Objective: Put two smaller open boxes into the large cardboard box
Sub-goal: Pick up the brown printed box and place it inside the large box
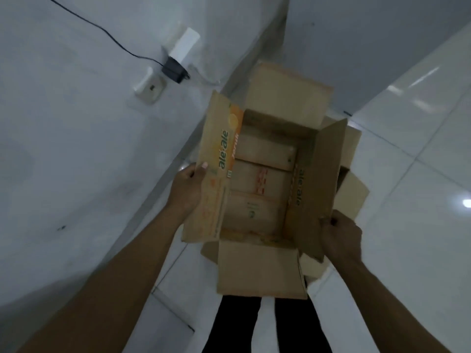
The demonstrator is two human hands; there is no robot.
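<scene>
An open cardboard box [260, 184] printed "ale-ale" is in front of me, all of its flaps spread and its inside bare. My left hand [188, 186] grips its left flap [211, 179], thumb on the printed side. My right hand [339, 238] is closed on the near corner of its right flap [316, 189]. Beneath it on the right, parts of another cardboard box [354, 187] stick out, with a dark opening showing. I cannot tell whether the held box sits inside that one or hangs above it.
A white wall runs along the left, carrying a socket [150, 87], a black plug adapter [173, 68] with a cable, and a white unit [184, 45]. Glossy white floor tiles [413, 174] spread to the right. My legs in dark trousers [237, 324] stand below the box.
</scene>
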